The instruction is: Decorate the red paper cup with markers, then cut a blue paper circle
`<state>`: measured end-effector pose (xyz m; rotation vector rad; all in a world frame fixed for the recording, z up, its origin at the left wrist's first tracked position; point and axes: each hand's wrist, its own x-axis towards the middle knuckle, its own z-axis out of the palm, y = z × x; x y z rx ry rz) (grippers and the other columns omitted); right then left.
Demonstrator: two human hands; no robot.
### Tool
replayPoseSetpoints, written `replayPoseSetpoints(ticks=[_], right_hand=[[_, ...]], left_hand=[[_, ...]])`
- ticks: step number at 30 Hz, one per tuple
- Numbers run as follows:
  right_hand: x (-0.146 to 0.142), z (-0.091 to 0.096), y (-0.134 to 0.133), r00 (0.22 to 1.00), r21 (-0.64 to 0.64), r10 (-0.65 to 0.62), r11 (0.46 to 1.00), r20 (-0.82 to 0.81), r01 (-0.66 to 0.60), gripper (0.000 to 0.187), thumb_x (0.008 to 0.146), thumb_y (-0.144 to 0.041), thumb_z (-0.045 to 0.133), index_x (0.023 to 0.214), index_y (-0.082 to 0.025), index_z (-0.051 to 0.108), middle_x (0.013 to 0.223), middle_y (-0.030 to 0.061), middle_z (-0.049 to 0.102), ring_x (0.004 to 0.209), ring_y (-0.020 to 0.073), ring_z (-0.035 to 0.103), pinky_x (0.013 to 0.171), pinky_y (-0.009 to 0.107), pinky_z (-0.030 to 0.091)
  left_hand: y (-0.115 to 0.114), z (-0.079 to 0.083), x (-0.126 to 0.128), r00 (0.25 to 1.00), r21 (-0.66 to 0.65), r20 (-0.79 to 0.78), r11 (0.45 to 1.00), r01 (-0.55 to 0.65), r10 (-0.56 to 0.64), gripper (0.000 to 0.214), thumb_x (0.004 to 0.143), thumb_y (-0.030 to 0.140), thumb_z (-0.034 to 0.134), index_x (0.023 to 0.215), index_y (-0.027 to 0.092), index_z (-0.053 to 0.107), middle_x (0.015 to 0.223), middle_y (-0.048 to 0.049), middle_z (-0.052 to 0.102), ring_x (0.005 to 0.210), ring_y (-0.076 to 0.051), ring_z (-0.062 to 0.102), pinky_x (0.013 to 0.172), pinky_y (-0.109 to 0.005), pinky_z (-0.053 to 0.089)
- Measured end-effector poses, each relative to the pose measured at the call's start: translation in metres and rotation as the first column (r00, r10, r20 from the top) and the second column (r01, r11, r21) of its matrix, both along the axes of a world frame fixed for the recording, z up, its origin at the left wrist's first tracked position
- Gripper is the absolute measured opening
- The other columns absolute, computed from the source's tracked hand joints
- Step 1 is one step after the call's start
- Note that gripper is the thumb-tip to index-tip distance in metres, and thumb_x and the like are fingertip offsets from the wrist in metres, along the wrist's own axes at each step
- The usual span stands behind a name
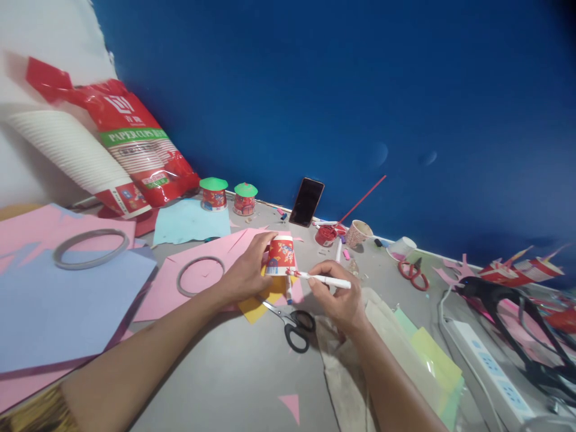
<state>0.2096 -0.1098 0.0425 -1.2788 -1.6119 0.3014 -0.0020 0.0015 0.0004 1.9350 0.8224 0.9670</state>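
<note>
Curling inward, left hand [252, 264] holds a likely light, crushable cup [281, 255], best gripped by its rim [274, 274]; right hand [336, 295] pinches a marker [327, 280].

L hand [247, 270] has a red paper cup [279, 255] upside down, R hand [339, 297] holding a white marker [329, 281] w/ its tip right by the rim. Black-handled scissors [287, 323] nearby on the counter [216, 372], 2 green-topped cups [214, 196] further back, phone [306, 203] propped vs the blue wall [270, 90].
</note>
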Motion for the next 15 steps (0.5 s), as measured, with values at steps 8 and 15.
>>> replayPoseSetpoints(ticks=[8,15], right_hand=[[0.006,-0.005,0.001,0.992,0.064,-0.084,0.994,-0.097,0.09,0.008,0.094,-0.027,0.069,0.092,-0.023,0.076,0.075,0.0008,0.077,0.062,0.0177,0.067,0.059,0.029,0.054],[0.008,-0.012,0.007,0.993,0.199,-0.112,0.974,0.025,0.105,0.014,0.101,-0.024,0.068,0.113,-0.024,0.076,0.089,0.0037,0.082,0.076,0.0208,0.076,0.073,0.033,0.061]], left_hand=[[-0.001,0.0,0.0,0.999,-0.049,0.036,0.999,0.006,-0.005,0.096,0.067,0.006,0.069,0.157,0.028,0.047,0.169,-0.0141,0.049,0.157,-0.039,0.051,0.131,-0.063,0.043],[-0.002,0.002,0.001,0.988,-0.209,0.155,0.976,0.06,-0.027,0.093,0.075,0.023,0.082,0.16,0.028,0.043,0.173,-0.0182,0.046,0.154,-0.041,0.058,0.122,-0.058,0.056]])
